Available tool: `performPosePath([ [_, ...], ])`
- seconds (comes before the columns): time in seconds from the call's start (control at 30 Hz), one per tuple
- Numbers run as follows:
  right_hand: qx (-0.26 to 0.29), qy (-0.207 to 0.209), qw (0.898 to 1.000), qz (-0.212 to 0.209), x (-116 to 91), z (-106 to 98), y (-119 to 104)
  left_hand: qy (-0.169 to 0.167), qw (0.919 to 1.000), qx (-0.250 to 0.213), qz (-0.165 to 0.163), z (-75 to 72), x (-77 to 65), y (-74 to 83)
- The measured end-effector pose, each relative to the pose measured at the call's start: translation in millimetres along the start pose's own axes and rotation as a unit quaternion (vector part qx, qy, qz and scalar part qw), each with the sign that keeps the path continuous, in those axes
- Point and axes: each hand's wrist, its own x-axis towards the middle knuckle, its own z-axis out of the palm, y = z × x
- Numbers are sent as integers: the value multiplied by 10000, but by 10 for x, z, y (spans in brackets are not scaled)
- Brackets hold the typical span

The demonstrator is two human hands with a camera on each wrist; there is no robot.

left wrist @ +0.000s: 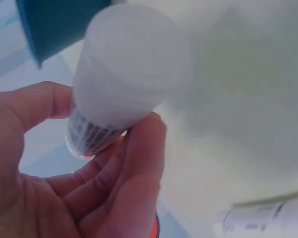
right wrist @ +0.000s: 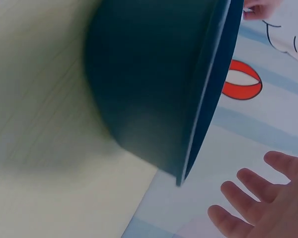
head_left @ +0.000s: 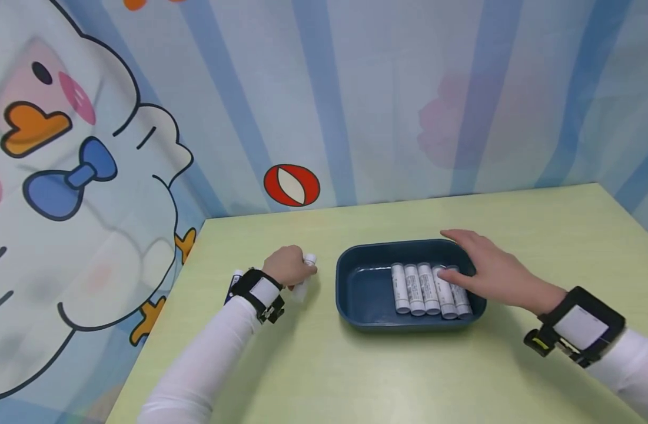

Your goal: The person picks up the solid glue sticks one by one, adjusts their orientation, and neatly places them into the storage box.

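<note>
My left hand (head_left: 288, 266) pinches a white glue stick (left wrist: 134, 59) between thumb and fingers, left of the dark blue tray (head_left: 366, 325). The left wrist view shows its wide blank end and a printed label lower down. Several white glue sticks (head_left: 411, 288) lie side by side in the tray's right half. Over the tray's right end hovers my right hand (head_left: 488, 265), holding nothing, its thumb above the sticks. Spread fingers (right wrist: 238, 198) show beyond the tray's edge in the right wrist view.
Another stick with a dark label (head_left: 233, 286) lies on the pale yellow-green table (head_left: 324, 377), partly hidden behind my left wrist. A striped blue cloth backdrop (head_left: 387, 106) with printed cartoon figures rises along the table's back and left edges.
</note>
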Motion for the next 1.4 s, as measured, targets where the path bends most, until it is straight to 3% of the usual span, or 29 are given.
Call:
performPosePath([
  [0.17,-8,-111,9996,-243,104,36,-184,107,9994,-343,19,-216,-59,22],
  [0.37,-1,-197,9986,-493,238,150,-359,232,9950,-950,208,-349,-106,71],
  [0.57,54,-275,9972,-687,321,257,-491,155,9813,-1879,396,-429,-158,170],
  [0.77,94,-283,9977,-616,318,294,-561,-72,9645,-2562,640,-427,-178,378],
  [0.9,125,-214,9986,-465,319,285,-573,-143,9434,-3221,771,-396,-148,552],
  [1.03,454,-140,9987,-160,325,257,-585,-228,9127,-3980,896,-344,-133,722],
  [1.27,1580,-12,9868,342,307,235,-636,-508,8387,-5319,1052,-182,-220,898],
  [1.4,2633,441,9617,619,307,283,-665,-446,8028,-5836,1139,-99,-295,979],
])
